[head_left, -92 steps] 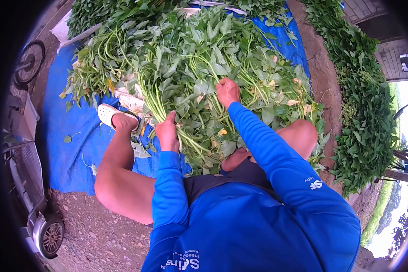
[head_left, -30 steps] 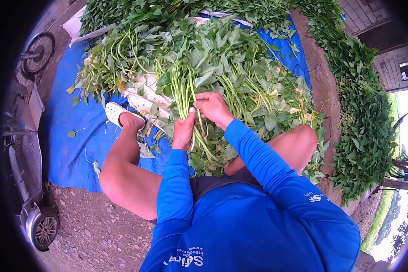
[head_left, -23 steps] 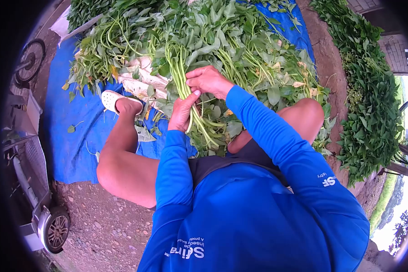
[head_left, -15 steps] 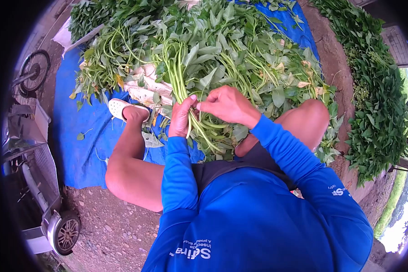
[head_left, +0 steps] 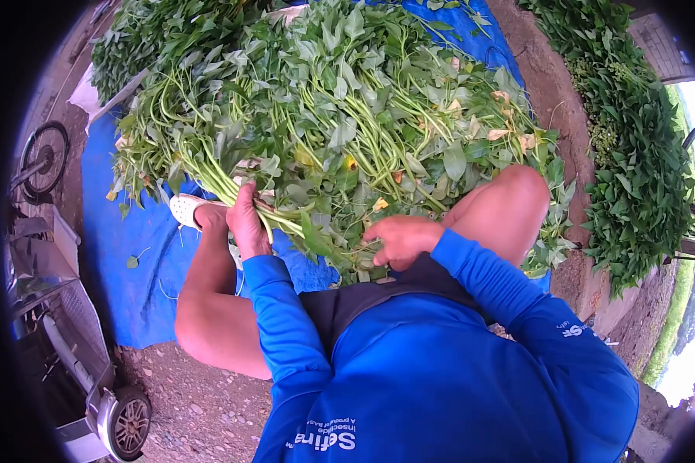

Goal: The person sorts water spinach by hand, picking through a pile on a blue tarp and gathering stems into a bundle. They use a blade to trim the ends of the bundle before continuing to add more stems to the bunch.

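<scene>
My left hand is closed round a bunch of water spinach. Its long pale-green stems slant up to the left, and the cut ends poke out to the right of my fist. Just right of those ends, my right hand hovers low over loose leaves near my lap. Its fingers are loosely bent and apart, with nothing visible in them. In front of both hands spreads a big heap of water spinach, with some yellowed leaves among the stems.
A blue tarp lies under the heap. More leafy greens are piled along the right. On the left stand a wheel and a metal cart or vehicle part with a tyre. My left foot wears a white clog.
My left hand has moved left and tilted the bunch leftward. My right hand has come away from the stems and dropped down to the right, its fingers looser.
</scene>
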A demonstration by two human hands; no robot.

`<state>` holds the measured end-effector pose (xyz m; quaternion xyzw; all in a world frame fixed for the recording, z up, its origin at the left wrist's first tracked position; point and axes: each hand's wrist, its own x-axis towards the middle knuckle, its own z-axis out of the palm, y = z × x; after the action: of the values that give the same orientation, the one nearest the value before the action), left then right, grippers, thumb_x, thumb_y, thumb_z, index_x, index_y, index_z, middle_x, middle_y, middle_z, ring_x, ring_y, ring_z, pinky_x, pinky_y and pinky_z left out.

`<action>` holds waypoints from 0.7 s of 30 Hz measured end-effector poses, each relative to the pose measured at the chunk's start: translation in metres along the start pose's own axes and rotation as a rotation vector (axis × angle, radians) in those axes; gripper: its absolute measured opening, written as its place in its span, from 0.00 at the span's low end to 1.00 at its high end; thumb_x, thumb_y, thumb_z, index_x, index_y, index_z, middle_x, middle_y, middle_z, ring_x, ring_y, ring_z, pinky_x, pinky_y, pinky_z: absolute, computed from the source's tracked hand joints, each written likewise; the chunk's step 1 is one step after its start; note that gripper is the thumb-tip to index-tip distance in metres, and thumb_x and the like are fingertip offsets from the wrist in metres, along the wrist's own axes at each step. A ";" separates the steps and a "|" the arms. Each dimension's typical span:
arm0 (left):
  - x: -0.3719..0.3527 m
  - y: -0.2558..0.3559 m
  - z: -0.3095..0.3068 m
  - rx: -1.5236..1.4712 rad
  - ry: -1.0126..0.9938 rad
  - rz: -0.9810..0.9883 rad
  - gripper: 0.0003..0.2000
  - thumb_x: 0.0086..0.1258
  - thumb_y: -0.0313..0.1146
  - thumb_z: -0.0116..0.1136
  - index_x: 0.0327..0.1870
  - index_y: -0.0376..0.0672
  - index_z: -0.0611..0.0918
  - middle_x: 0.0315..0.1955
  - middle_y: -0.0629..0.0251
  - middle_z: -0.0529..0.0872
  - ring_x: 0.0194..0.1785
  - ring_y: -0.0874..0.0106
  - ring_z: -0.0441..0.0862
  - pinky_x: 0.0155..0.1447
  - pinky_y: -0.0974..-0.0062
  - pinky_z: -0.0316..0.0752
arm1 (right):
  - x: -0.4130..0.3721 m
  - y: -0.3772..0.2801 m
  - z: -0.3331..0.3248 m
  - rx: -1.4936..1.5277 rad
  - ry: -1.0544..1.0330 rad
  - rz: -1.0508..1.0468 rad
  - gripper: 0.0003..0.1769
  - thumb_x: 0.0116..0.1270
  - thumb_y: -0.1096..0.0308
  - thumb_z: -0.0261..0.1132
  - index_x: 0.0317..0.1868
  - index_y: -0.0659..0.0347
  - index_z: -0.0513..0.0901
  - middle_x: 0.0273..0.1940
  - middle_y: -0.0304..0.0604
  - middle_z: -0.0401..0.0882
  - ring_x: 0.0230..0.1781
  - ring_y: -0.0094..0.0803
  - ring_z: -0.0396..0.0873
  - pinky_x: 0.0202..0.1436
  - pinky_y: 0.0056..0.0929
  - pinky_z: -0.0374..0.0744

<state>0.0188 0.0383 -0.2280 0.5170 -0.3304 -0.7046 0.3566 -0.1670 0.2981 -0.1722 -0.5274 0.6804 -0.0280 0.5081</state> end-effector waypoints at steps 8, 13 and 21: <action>-0.018 -0.003 0.029 0.035 -0.103 -0.050 0.12 0.72 0.37 0.73 0.34 0.41 0.83 0.20 0.67 0.79 0.19 0.72 0.77 0.26 0.72 0.73 | 0.128 0.075 -0.041 0.200 1.045 0.449 0.16 0.72 0.62 0.69 0.52 0.66 0.90 0.50 0.65 0.90 0.54 0.63 0.88 0.62 0.53 0.84; -0.027 -0.006 0.032 0.083 -0.197 -0.064 0.11 0.72 0.37 0.73 0.39 0.40 0.86 0.24 0.69 0.81 0.22 0.75 0.78 0.26 0.73 0.74 | 0.098 0.075 -0.080 0.317 0.996 0.334 0.14 0.71 0.63 0.74 0.50 0.65 0.91 0.46 0.54 0.93 0.47 0.47 0.91 0.56 0.42 0.86; -0.029 -0.014 0.049 0.015 -0.199 -0.089 0.10 0.71 0.32 0.73 0.43 0.38 0.83 0.26 0.69 0.81 0.19 0.74 0.77 0.23 0.72 0.76 | -0.052 -0.016 -0.157 0.815 0.999 0.157 0.14 0.71 0.66 0.78 0.52 0.63 0.90 0.39 0.34 0.90 0.34 0.19 0.81 0.37 0.23 0.78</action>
<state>-0.0245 0.0746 -0.2137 0.4615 -0.3460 -0.7651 0.2863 -0.2731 0.2513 -0.0531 -0.1646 0.8060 -0.4887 0.2905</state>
